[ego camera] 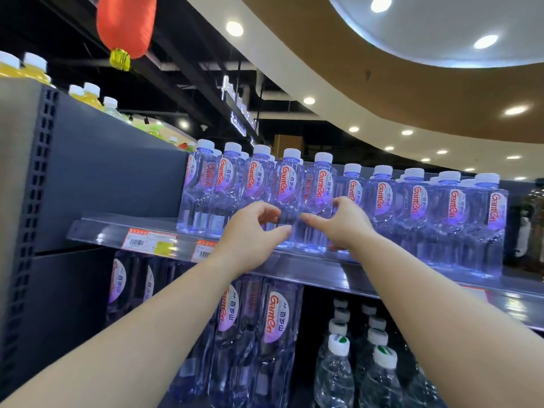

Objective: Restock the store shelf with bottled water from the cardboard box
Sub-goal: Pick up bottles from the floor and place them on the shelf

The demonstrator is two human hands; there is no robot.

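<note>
Both arms reach up to the shelf [309, 269], the left hand [250, 234] and right hand [341, 222] loosely curled on either side of one water bottle [290, 187] in the front row, whether actually gripping it I cannot tell

A dark grey shelving upright [35, 201] with rows of slots stood at the left, joined to a plain grey back panel [117, 172]; above, a curved ceiling band [397, 92] in tan and white swept across the room, set with round recessed lights [234, 28]; a pale oval ceiling recess [441, 25] glowed at the upper right; a red lantern [126, 25] with a yellow tassel hung near the top left; black beams [176, 63] crossed the dark ceiling behind it; the far background lay dim.
</note>
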